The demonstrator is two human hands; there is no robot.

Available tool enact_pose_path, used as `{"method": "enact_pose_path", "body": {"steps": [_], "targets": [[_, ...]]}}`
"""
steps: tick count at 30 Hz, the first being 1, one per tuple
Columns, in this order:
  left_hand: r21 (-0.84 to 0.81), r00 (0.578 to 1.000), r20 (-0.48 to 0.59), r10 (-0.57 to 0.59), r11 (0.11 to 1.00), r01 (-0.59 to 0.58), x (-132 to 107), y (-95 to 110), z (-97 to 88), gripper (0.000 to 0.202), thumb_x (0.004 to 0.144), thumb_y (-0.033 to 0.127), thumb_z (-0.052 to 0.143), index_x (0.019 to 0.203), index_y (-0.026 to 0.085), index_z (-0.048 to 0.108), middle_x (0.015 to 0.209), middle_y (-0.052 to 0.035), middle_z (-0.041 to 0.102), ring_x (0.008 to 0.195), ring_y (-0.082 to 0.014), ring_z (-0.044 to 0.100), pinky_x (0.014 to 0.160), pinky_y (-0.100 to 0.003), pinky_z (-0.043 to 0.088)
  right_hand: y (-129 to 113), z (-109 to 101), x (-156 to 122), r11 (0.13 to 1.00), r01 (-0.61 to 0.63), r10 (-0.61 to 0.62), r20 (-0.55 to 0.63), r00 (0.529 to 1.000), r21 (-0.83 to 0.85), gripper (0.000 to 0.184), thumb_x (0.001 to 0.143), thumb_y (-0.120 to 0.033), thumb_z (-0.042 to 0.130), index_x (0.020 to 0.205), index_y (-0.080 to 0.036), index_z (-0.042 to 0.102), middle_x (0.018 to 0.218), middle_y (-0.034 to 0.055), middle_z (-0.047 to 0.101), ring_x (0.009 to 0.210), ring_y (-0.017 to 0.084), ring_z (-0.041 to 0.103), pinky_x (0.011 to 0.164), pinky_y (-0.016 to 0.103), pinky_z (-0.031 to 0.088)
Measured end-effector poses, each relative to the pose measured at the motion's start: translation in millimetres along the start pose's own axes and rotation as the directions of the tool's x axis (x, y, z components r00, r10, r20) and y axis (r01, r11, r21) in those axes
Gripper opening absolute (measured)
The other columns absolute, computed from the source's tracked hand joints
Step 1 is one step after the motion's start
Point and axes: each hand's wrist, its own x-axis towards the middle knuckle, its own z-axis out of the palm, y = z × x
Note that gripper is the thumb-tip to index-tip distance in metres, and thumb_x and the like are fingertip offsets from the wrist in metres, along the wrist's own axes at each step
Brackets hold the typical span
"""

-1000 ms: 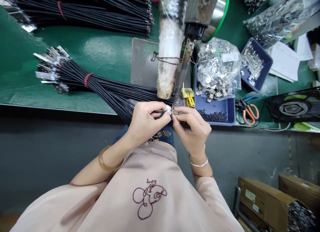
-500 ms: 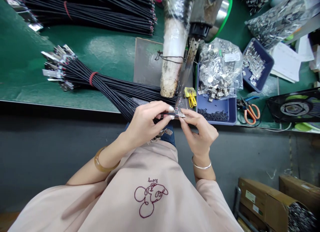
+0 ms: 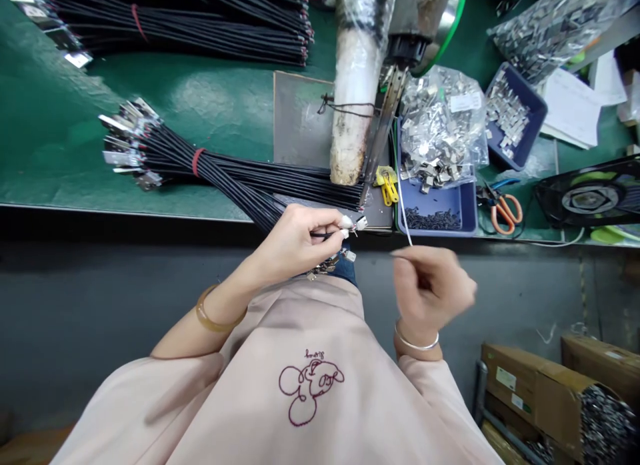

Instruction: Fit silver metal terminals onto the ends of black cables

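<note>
My left hand [image 3: 300, 241] pinches a black cable near its end, where a small metal connector [image 3: 361, 223] with short coloured leads sticks out past the fingertips. My right hand [image 3: 435, 285], slightly blurred, is curled closed to the right of it. A thin pale strand of solder wire [image 3: 405, 215] runs down to its fingers, which close on it. Above the connector a soldering iron [image 3: 385, 131] points downward, its tip close to the cable ends. A bundle of black cables [image 3: 225, 178] tied with a red band lies beside my left hand. More metal connectors [image 3: 325, 265] hang near my lap.
A plastic-wrapped white tube [image 3: 354, 111] stands beside the iron. Right of it are a yellow clip [image 3: 387, 185], a blue tray [image 3: 467, 208] with small black pieces and bagged metal parts, and orange-handled pliers [image 3: 507, 215]. More cables [image 3: 200, 38] lie at the back left; cardboard boxes [image 3: 540, 385] stand low right.
My right hand has left the connector and moved right and down, with the solder wire now stretched to it. My left hand still holds the cable; the whole view has shifted slightly.
</note>
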Motion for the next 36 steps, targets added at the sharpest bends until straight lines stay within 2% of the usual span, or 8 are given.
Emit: {"method": "enact_pose_path", "body": {"steps": [3, 8, 14, 19, 23, 27, 32, 36], "targets": [[0.063, 1.0, -0.004, 0.018, 0.998, -0.018, -0.6, -0.3, 3.9, 0.012, 0.082, 0.009, 0.058, 0.074, 0.012, 0.066, 0.058, 0.005, 0.046, 0.053, -0.0057, 0.033, 0.05, -0.02, 0.027, -7.9, 14.8, 9.5, 0.994, 0.065, -0.06, 0.058, 0.996, -0.084, 0.009, 0.092, -0.03, 0.067, 0.095, -0.022, 0.063, 0.055, -0.0097, 0.051, 0.046, 0.006, 0.048, 0.051, 0.022, 0.039], [0.145, 0.997, 0.035, 0.073, 0.986, -0.078, -1.3, -1.0, 2.6, 0.011, 0.082, 0.01, 0.058, 0.077, 0.012, 0.068, 0.058, 0.0051, 0.05, 0.053, -0.0063, 0.036, 0.051, -0.02, 0.03, -1.5, 37.5, 17.5, 0.995, 0.09, -0.088, 0.084, 0.993, -0.029, 0.014, 0.096, -0.021, 0.056, 0.083, -0.02, 0.061, 0.057, -0.0084, 0.053, 0.045, 0.004, 0.042, 0.05, 0.021, 0.034], [0.269, 0.969, 0.072, 0.235, 0.931, -0.245, -5.0, -9.3, 5.0, 0.011, 0.092, 0.015, 0.061, 0.088, 0.015, 0.072, 0.071, -0.0014, 0.067, 0.061, -0.0105, 0.055, 0.06, -0.022, 0.042, 36.8, -7.1, 25.3, 0.97, -0.181, 0.149, -0.198, 0.969, -0.159, 0.02, 0.097, -0.034, 0.056, 0.085, -0.021, 0.066, 0.06, -0.0057, 0.053, 0.048, 0.008, 0.039, 0.051, 0.025, 0.035], [0.299, 0.954, 0.058, 0.294, 0.907, -0.298, -1.1, -11.4, 6.7, 0.02, 0.096, 0.015, 0.056, 0.085, 0.015, 0.072, 0.067, -0.0019, 0.066, 0.061, -0.0122, 0.056, 0.062, -0.025, 0.043, 95.5, -32.5, 51.8, 0.923, -0.204, 0.231, 0.046, 0.972, -0.327, 0.01, 0.087, -0.029, 0.069, 0.082, -0.02, 0.071, 0.077, 0.0006, 0.07, 0.058, 0.012, 0.049, 0.06, 0.029, 0.038], [0.043, 0.995, 0.09, 0.05, 0.998, -0.054, 7.7, -8.4, -2.0, 0.031, 0.093, 0.017, 0.058, 0.063, 0.015, 0.063, 0.053, 0.0019, 0.056, 0.046, -0.0065, 0.042, 0.049, -0.022, 0.032, 114.6, -30.1, 64.2, 0.925, -0.237, 0.304, 0.204, 0.931, -0.297, 0.004, 0.082, -0.023, 0.072, 0.08, -0.02, 0.071, 0.076, -0.0016, 0.071, 0.052, 0.01, 0.047, 0.058, 0.028, 0.036], [-0.173, 0.983, 0.112, -0.148, 0.971, 0.166, 11.5, -6.5, -4.8, 0.028, 0.089, 0.022, 0.062, 0.063, 0.014, 0.062, 0.05, 0.0015, 0.054, 0.045, -0.0059, 0.04, 0.045, -0.02, 0.031, 104.0, -27.4, 64.5, 0.931, -0.265, 0.321, 0.214, 0.923, -0.252, 0.005, 0.08, -0.019, 0.071, 0.077, -0.02, 0.067, 0.062, -0.0057, 0.061, 0.044, 0.007, 0.04, 0.051, 0.027, 0.031], [-0.168, 0.983, -0.018, -0.183, 0.97, 0.177, 11.4, -7.3, 8.8, 0.02, 0.085, 0.023, 0.066, 0.067, 0.013, 0.065, 0.052, 0.0038, 0.045, 0.048, -0.0054, 0.036, 0.046, -0.019, 0.029, 67.7, -17.1, 48.7, 0.966, -0.249, 0.26, -0.239, 0.936, 0.076, 0.008, 0.089, -0.028, 0.064, 0.085, -0.021, 0.063, 0.077, 0.0001, 0.067, 0.052, 0.009, 0.051, 0.047, 0.025, 0.034], [-0.095, 0.981, -0.086, -0.174, 0.982, 0.165, 12.2, -7.4, 16.3, 0.013, 0.083, 0.02, 0.064, 0.073, 0.013, 0.067, 0.057, 0.0034, 0.046, 0.052, -0.0062, 0.037, 0.049, -0.02, 0.03, 38.1, 1.1, 31.6, 0.924, -0.221, 0.245, -0.038, 0.969, 0.313, 0.011, 0.086, -0.032, 0.071, 0.088, -0.022, 0.069, 0.084, 0.0002, 0.07, 0.05, 0.007, 0.048, 0.043, 0.023, 0.035]]}}
